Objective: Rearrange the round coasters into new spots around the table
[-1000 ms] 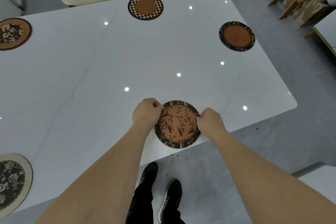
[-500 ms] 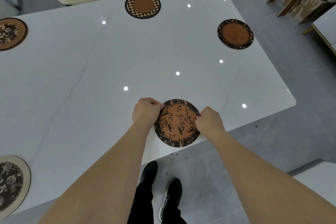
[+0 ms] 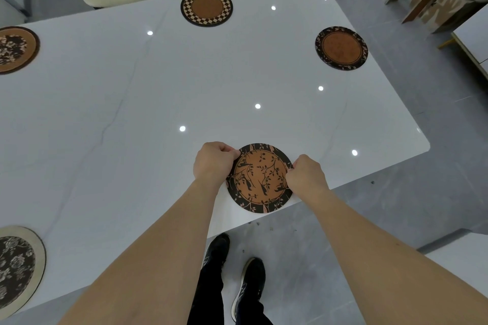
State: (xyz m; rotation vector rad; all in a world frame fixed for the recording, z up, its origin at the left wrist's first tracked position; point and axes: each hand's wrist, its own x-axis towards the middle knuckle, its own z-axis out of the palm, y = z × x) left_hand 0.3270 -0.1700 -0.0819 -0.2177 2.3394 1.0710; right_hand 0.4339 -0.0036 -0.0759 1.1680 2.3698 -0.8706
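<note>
We grip the branch-patterned coaster [image 3: 260, 178] by opposite edges: left hand [image 3: 214, 163] pinching its left rim, right hand [image 3: 306, 174] its right. It lies at the table [image 3: 184, 82] near edge, slightly overhanging.

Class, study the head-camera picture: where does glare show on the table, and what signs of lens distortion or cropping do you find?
Head view: small round light reflections dot the glossy white table, one beside the held coaster; wide-angle bending curves the table's edges and stretches the forearms; the two flowered coasters are cut off at the left border; lighting is dim and even, with only faint shadows.
</note>
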